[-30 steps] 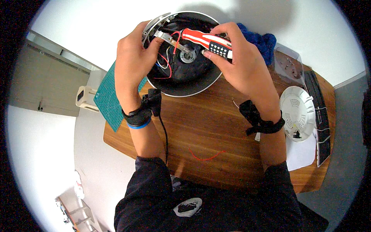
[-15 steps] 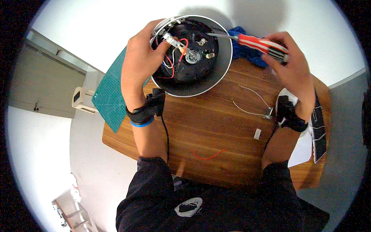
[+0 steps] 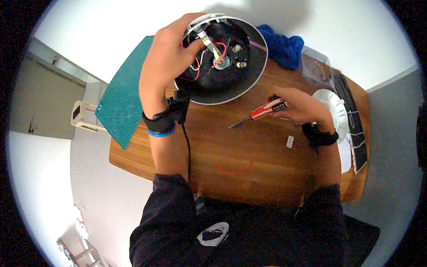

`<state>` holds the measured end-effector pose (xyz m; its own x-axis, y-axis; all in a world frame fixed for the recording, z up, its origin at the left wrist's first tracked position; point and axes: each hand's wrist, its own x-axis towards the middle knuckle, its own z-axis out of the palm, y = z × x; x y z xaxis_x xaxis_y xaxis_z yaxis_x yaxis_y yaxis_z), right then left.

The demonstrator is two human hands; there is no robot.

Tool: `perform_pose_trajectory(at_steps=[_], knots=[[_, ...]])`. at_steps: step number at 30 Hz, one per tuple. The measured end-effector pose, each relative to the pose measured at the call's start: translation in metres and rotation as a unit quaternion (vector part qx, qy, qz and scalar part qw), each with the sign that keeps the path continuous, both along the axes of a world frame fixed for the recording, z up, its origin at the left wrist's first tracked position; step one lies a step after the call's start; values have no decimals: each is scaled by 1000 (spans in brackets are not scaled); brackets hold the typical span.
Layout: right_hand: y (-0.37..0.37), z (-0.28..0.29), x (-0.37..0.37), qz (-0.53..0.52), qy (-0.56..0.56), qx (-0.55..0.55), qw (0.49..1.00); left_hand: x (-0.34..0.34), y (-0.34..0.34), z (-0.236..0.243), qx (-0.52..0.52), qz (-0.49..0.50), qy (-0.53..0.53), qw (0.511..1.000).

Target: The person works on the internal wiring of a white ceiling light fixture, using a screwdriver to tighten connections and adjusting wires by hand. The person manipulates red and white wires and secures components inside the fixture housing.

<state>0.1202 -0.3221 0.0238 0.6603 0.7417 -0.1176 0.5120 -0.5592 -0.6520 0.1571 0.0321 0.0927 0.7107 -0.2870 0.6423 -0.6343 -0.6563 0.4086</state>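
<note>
My left hand (image 3: 167, 55) grips the rim of a round appliance housing (image 3: 209, 95), white-edged and black inside, tilted up at the table's far side. Its thumb presses by a metal strip (image 3: 208, 42) within the housing. Red and white wires (image 3: 198, 71) run around a round metal piece (image 3: 221, 62) at the centre, with small metal terminals (image 3: 240, 65) beside it. My right hand (image 3: 302, 104) is closed around the handle of a screwdriver (image 3: 262, 110), low over the table, its tip pointing left and toward me.
A green cutting mat (image 3: 126, 89) lies left. Blue cloth (image 3: 284, 49) and a clear plastic box (image 3: 316, 66) sit behind; a white round part (image 3: 336, 111) and black strip (image 3: 353, 120) lie right. Nearer are a small white piece (image 3: 290, 141) and red wire (image 3: 235, 172).
My right hand has brought the screwdriver out of the housing, down and toward me over the table. The part with two white wires is now hidden near that hand. My left hand keeps its grip.
</note>
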Motion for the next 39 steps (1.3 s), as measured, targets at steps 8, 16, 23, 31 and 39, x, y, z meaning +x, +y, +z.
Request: perform_pose_trajectory(at_steps=[8, 16, 23, 31, 39], knots=[[-17, -55, -12, -39, -131, -48, 989, 4, -6, -7, -22, -29, 66, 997], [-26, -43, -41, -107, -251, -51, 961, -1, -10, -7, 16, -44, 56, 997], [-8, -39, -109, 27, -206, -42, 977, -23, -37, 10, 49, -57, 30, 997], [24, -71, -122, 102, -118, 36, 987, -18, -58, -4, 100, -118, -26, 988], [-20, -65, -112, -51, -176, -62, 981, -37, -84, -4, 186, -109, -42, 976]])
